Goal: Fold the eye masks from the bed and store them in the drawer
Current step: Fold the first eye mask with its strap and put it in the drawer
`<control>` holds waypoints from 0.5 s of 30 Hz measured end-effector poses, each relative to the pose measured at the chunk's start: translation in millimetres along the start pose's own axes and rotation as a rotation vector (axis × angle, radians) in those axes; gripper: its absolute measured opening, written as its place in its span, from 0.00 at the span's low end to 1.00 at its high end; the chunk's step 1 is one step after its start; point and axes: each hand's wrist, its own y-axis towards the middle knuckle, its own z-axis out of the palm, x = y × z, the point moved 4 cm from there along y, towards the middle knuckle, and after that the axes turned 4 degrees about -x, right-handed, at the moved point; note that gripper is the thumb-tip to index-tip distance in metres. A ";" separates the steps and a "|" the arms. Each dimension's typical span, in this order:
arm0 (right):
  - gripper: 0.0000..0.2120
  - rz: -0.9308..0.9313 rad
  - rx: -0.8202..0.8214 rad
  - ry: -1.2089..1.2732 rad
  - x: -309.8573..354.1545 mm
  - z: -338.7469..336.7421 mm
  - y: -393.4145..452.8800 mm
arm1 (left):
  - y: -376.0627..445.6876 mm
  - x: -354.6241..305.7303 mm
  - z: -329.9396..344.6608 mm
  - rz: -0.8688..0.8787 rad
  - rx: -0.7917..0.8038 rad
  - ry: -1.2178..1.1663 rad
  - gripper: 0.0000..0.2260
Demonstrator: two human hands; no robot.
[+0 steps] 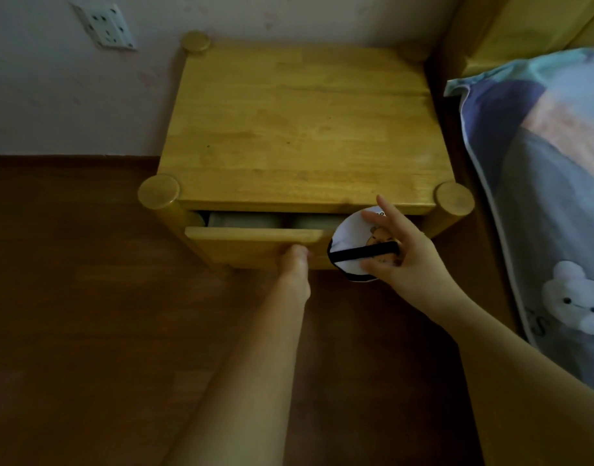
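Well, folded white mask [351,242], blk strap [362,253]

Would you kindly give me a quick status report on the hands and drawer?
Left hand gripping the light wooden drawer, slightly open. Right hand holding a folded white eye mask with black strap. Grey items already inside.

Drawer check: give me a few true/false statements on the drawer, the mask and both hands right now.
1. The drawer is only slightly open. True.
2. The right hand holds a folded eye mask. True.
3. The left hand is resting on top of the nightstand. False: it is at the drawer front.
4. The eye mask already lies inside the drawer. False: it is held in front of the drawer's right end.
5. Grey items show through the drawer gap. True.
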 end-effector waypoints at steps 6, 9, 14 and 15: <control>0.43 0.040 0.011 0.018 0.9 5.4 -12.4 | -24.0 7.7 -28.4 -0.026 0.161 0.413 0.10; 0.43 0.071 -0.011 0.033 -0.3 7.7 -13.8 | -32.1 -14.2 -32.3 0.334 0.066 0.938 0.16; 0.43 0.110 -0.074 0.098 -2.5 8.6 -14.3 | -70.9 -37.4 -26.0 1.390 -0.246 1.356 0.13; 0.43 0.111 -0.074 0.099 -2.4 9.3 -14.5 | -65.8 -34.7 -27.5 1.371 -0.208 1.407 0.15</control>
